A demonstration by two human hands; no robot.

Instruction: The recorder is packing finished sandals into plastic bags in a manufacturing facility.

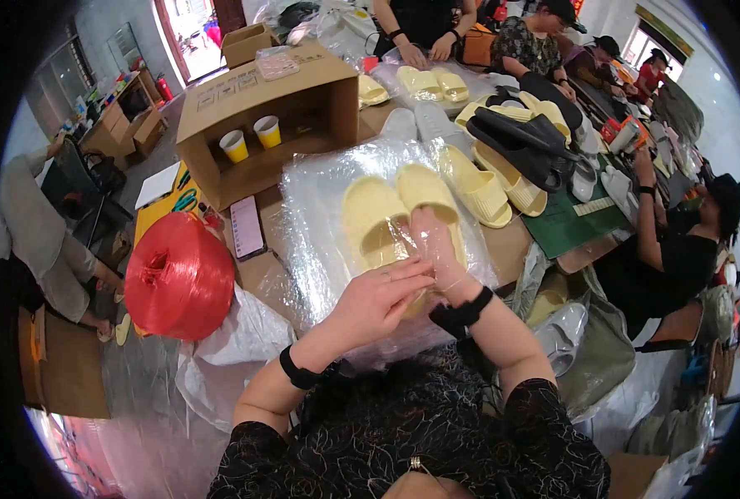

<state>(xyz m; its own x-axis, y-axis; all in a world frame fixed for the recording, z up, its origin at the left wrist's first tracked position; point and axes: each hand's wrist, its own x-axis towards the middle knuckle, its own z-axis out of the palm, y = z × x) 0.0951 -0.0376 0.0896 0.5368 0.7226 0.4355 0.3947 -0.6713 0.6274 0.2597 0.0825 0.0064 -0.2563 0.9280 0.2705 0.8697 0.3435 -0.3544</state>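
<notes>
A pair of pale yellow slippers lies side by side before me, the left slipper [368, 206] and the right slipper [425, 185] both under shiny clear film. Beneath them spreads a stack of clear plastic bags [310, 195]. My right hand [436, 245] reaches under the film, its fingers closed at the foot opening of the right slipper; glare blurs the fingertips. Across the right wrist lies my left hand [386, 291], fingers stretched out flat over the film, with nothing visible gripped in them.
An open cardboard box [262, 91] holding two yellow-white cups stands at the back left. Beside it are a phone [247, 226] and a red twine roll [178, 276]. More yellow slippers [478, 187] and black slippers [524, 145] pile up on the right. Several co-workers sit around the table.
</notes>
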